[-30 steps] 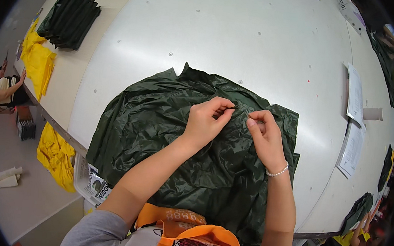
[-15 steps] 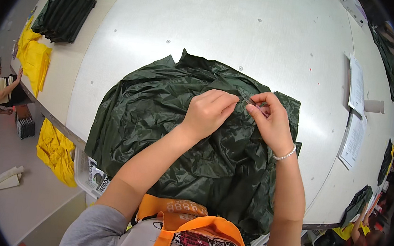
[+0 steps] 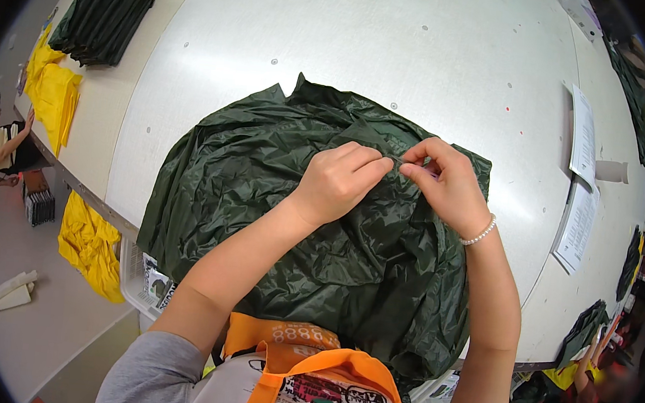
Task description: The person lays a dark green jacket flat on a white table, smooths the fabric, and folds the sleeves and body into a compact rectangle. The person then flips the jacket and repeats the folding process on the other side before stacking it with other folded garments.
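Apron (image 3: 320, 392): it is orange and pale, just below the green cloth (image 3: 262, 188), on our side.
Green cloth: it lies crumpled before us on the pale table (image 3: 354, 34), and its near part seems to hang over the edge.
Left hand (image 3: 338, 180): it is above the upper middle of the green cloth, with fingertips pinched on a thin dark piece (image 3: 398, 161).
Right hand (image 3: 452, 183): it is above the upper right of the green cloth, its fingertips just beside the left ones; it grasps a small purplish thing (image 3: 432, 175), mostly hidden.
Thin dark piece: thread or cloth, we cannot tell. We think it is good to pinch it firmly, lift it a little from the green cloth and work slowly, because such thin material may tear.
Papers (image 3: 584, 141): well apart, right of the green cloth.
Folded pile (image 3: 103, 17): far, beyond the green cloth to the left.
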Demonstrator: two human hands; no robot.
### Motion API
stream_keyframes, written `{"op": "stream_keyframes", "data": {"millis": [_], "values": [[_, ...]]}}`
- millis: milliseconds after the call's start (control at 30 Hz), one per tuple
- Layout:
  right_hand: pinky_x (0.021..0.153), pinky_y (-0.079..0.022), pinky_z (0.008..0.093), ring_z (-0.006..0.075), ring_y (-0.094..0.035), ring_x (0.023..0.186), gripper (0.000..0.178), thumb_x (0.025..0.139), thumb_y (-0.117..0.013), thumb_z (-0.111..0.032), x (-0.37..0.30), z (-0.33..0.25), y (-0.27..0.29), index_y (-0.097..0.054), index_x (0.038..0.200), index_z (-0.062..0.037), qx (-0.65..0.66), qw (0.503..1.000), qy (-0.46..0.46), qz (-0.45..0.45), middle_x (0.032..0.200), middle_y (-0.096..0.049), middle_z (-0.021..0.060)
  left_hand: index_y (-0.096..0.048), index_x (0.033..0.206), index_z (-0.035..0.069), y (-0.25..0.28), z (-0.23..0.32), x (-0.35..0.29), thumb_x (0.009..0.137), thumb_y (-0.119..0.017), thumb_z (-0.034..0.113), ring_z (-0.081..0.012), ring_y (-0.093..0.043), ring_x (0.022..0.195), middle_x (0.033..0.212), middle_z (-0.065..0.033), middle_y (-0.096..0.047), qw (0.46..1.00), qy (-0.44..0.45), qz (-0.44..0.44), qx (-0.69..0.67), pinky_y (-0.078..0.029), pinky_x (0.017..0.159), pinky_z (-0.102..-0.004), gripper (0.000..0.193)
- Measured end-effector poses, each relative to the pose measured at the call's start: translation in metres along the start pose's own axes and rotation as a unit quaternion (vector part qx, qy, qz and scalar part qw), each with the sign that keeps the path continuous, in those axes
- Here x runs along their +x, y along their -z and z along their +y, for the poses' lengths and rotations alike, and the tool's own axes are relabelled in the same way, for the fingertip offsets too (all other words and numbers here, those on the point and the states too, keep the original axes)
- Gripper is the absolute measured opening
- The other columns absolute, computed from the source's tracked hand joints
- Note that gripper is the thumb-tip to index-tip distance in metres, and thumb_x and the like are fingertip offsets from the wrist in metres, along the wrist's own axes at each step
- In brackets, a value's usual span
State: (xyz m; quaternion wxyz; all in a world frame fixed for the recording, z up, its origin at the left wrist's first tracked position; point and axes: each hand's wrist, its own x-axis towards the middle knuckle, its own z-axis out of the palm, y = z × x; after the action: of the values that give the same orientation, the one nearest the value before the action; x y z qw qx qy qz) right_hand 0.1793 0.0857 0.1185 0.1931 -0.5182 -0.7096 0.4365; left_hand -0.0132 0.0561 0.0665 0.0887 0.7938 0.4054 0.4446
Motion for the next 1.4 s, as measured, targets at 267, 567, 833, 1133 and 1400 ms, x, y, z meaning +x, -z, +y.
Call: {"op": "stream_keyframes", "data": {"millis": [267, 567, 833, 1133, 1400], "values": [[0.056, -0.038, 0.0170, 0.0020, -0.042, 0.061, 0.026, 0.081, -0.069, -0.011, -0.004, 0.006, -0.016, -0.060, 0.104, -0.0018, 0.175, 0.980, -0.050, 0.078, 0.076, -0.052, -0.0031, -0.065, 0.079, 0.003, -0.002, -0.002, 0.007, 0.069, -0.069, -0.003, -0.0211, -0.063, 0.070, 0.079, -0.0070, -0.064, 0.983, 0.123, 0.096, -0.100, -0.051, 0.060, -0.0280, 0.013], [0.058, -0.040, 0.0220, 0.0093, -0.047, 0.063, 0.008, 0.080, -0.066, -0.005, 0.014, -0.001, -0.042, -0.064, 0.088, -0.0016, 0.067, 0.973, 0.095, 0.197, 0.078, -0.056, 0.0023, -0.065, 0.086, -0.002, 0.000, 0.008, 0.011, 0.079, -0.069, 0.000, -0.0076, -0.062, 0.072, 0.084, -0.0037, -0.066, 0.818, 0.446, 0.061, -0.358, -0.050, 0.067, -0.0195, 0.009], [0.066, -0.047, 0.0307, 0.0215, -0.057, 0.072, 0.023, 0.089, -0.060, -0.017, -0.005, -0.006, -0.046, -0.051, 0.103, -0.0008, 0.081, 0.972, 0.014, 0.221, 0.089, -0.058, 0.0106, -0.061, 0.092, 0.003, 0.000, -0.005, 0.013, 0.080, -0.069, 0.005, -0.0045, -0.055, 0.062, 0.078, 0.0007, -0.063, 0.652, 0.567, 0.103, -0.493, -0.042, 0.055, -0.0166, 0.015], [0.066, -0.048, 0.0330, 0.0269, -0.061, 0.075, 0.017, 0.088, -0.061, -0.015, -0.002, -0.005, -0.048, -0.055, 0.093, -0.0001, 0.031, 0.983, 0.031, 0.181, 0.089, -0.059, 0.0136, -0.063, 0.090, -0.001, 0.000, 0.004, 0.011, 0.079, -0.069, 0.001, -0.0078, -0.060, 0.076, 0.084, -0.0042, -0.065, 0.725, 0.503, 0.087, -0.463, -0.047, 0.072, -0.0189, 0.012], [0.064, -0.047, 0.0304, 0.0234, -0.058, 0.069, 0.016, 0.088, -0.061, -0.014, 0.000, -0.002, -0.041, -0.056, 0.090, 0.0005, 0.074, 0.986, 0.019, 0.148, 0.082, -0.059, 0.0114, -0.065, 0.091, -0.001, 0.000, 0.004, 0.011, 0.079, -0.069, 0.000, -0.0069, -0.060, 0.075, 0.084, -0.0040, -0.066, 0.749, 0.488, 0.067, -0.443, -0.048, 0.071, -0.0190, 0.012]]}}
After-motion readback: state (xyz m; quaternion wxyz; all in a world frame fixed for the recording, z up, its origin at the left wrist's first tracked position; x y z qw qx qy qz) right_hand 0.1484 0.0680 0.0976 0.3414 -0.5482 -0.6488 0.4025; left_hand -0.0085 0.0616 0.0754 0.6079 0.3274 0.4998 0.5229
